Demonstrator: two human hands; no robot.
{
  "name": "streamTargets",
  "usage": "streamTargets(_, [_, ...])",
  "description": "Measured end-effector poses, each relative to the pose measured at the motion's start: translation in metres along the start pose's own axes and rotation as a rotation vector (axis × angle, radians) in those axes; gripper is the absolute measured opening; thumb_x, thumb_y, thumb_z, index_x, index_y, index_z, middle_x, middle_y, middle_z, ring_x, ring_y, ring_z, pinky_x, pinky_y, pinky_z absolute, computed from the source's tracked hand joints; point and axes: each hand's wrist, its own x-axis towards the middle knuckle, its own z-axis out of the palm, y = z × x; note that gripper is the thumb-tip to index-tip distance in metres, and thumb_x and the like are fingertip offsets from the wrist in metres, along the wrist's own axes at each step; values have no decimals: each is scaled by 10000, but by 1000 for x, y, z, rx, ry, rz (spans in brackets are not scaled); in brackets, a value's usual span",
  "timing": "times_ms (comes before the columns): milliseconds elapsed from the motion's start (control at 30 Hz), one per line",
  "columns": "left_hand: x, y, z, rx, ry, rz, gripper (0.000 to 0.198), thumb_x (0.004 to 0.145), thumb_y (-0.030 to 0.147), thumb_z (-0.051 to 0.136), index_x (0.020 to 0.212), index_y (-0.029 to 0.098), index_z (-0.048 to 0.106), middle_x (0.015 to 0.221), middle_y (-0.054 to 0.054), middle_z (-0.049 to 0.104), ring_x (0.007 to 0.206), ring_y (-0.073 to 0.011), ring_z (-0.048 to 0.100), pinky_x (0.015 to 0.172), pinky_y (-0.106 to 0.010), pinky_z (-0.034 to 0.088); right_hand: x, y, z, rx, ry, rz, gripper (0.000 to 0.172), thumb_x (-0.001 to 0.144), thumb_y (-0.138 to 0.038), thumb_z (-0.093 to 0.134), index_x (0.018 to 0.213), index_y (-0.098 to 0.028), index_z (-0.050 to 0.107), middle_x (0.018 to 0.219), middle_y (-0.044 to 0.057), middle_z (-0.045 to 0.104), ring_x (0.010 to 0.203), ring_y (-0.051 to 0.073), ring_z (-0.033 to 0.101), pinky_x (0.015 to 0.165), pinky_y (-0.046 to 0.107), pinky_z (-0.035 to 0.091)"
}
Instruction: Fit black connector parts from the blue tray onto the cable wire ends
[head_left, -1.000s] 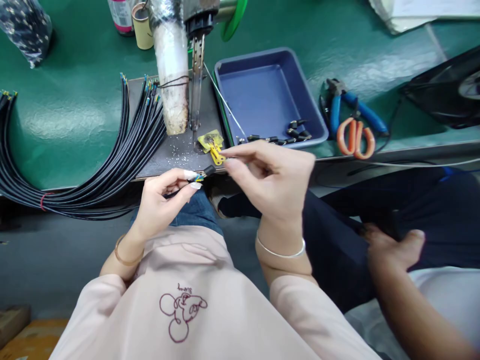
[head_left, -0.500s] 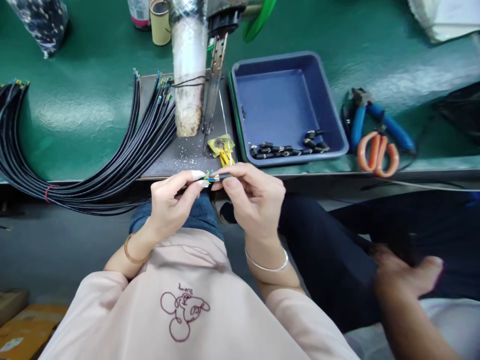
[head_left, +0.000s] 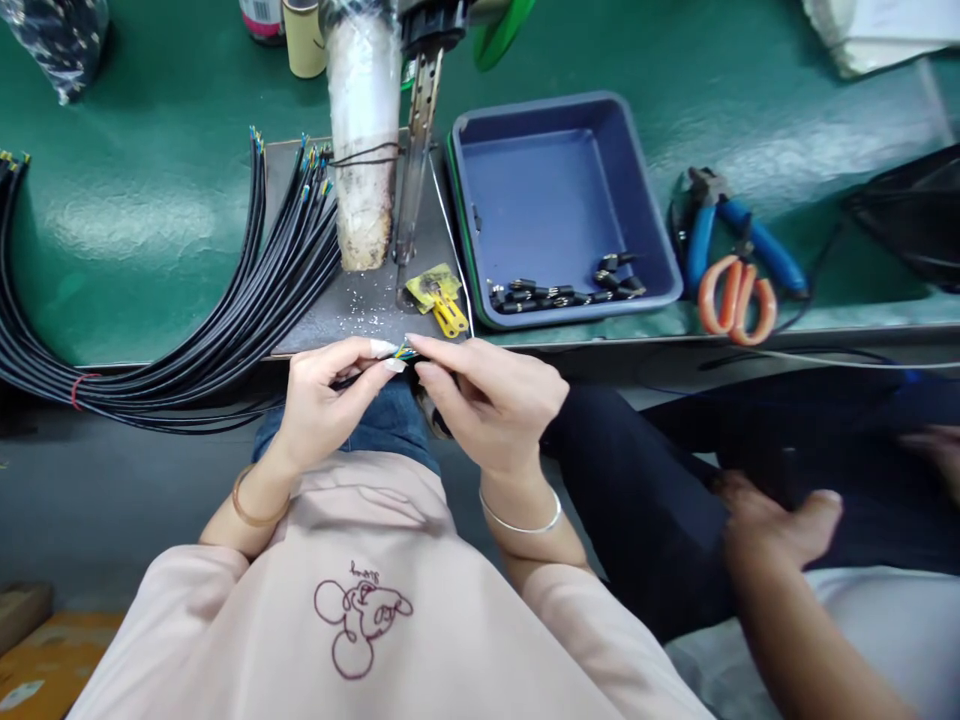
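My left hand (head_left: 319, 400) pinches the end of a black cable between thumb and forefinger, with a white covering on one fingertip. Thin blue and yellow-green wires (head_left: 405, 352) stick out of that end. Against these wires the thumb and forefinger of my right hand (head_left: 487, 400) are closed; whatever else sits inside its fingers is hidden. Both hands meet just in front of the bench edge. To the left, a bundle of black cables (head_left: 187, 385) tied with a red band curves onto the bench, its stripped ends by the soldering stand (head_left: 365, 150).
Several small black connectors (head_left: 562, 295) lie in a blue tray (head_left: 570, 112). A yellow clip with a sponge (head_left: 448, 312) is on the dark board (head_left: 352, 315). At right are blue-handled cutters (head_left: 701, 240) and orange-handled scissors (head_left: 731, 300). A co-worker's hand (head_left: 780, 525) rests nearby.
My right fingers have shifted left along the wires, closer to my left fingertips. The black connector seen by them earlier no longer shows. The whole view has moved slightly.
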Motion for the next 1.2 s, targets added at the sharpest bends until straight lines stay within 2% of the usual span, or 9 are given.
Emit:
streamTargets(267, [0, 0, -4, 68, 15, -21, 147, 900, 267, 695, 830, 143, 729, 626, 12, 641, 506, -67, 549, 501, -172, 456, 2, 1, -3, 3, -31, -160, 118, 921, -230, 671, 984, -283, 755, 608, -47, 702, 480, 106, 583, 513, 254, 447])
streamTargets(400, [0, 1, -5, 129, -13, 94, 97, 878, 234, 723, 839, 149, 747, 769, -44, 763, 627, -112, 668, 591, -196, 533, 6, 1, -8, 32, 43, 123, 138, 942, -285, 645, 1031, -284, 750, 645, -42, 702, 427, 99, 484, 465, 263, 409])
streamTargets(567, [-1, -3, -3, 186, -22, 169, 50, 880, 167, 706, 843, 150, 735, 804, -47, 784, 647, -118, 687, 617, -200, 545, 19, 5, -9, 265, -228, 331, 273, 971, -374, 597, 779, -206, 694, 656, -16, 690, 465, 84, 513, 476, 229, 401])
streamTargets(667, [-2, -3, 1, 189, 24, 108, 69, 893, 140, 666, 837, 138, 707, 720, -18, 735, 565, -91, 625, 563, -184, 509, 19, 8, -4, 426, -279, 426, 333, 966, -459, 595, 773, -195, 656, 626, -23, 668, 502, 100, 594, 491, 215, 444])
streamTargets(767, [-2, -3, 5, 176, 55, 58, 80, 900, 140, 653, 834, 140, 698, 707, -10, 716, 550, -87, 603, 544, -186, 486, 13, 6, 3, 413, -187, 448, 293, 962, -454, 604, 835, -198, 669, 653, -22, 690, 532, 110, 642, 507, 215, 482])
streamTargets(900, [-2, -3, 6, 188, 61, 48, 76, 898, 144, 658, 858, 146, 723, 753, -26, 747, 583, -97, 631, 557, -194, 487, 7, 3, 7, 236, -71, 322, 177, 962, -346, 616, 879, -214, 702, 740, -6, 731, 586, 116, 672, 532, 226, 493])
streamTargets(1000, [0, -5, 6, 188, 67, 53, 71, 889, 156, 663, 855, 143, 724, 743, -27, 745, 566, -94, 617, 537, -193, 471, 7, 5, 5, 128, -17, 273, 157, 943, -369, 642, 957, -232, 718, 673, -29, 679, 489, 105, 586, 448, 238, 413])
streamTargets(1100, [1, -7, 7, 178, 69, 40, 72, 884, 171, 664, 836, 141, 708, 715, -18, 727, 547, -86, 592, 526, -189, 458, 8, 6, 2, 187, 173, 248, 184, 967, -382, 596, 1074, -254, 674, 590, -67, 584, 404, 97, 492, 408, 246, 376])
streamTargets(1200, [2, -9, 7, 168, 73, 35, 65, 879, 169, 666, 830, 140, 698, 693, -7, 705, 546, -83, 582, 535, -188, 455, 8, 6, 1, 257, 352, 185, 147, 979, -291, 589, 1124, -286, 615, 682, -66, 673, 394, 85, 530, 398, 226, 400])
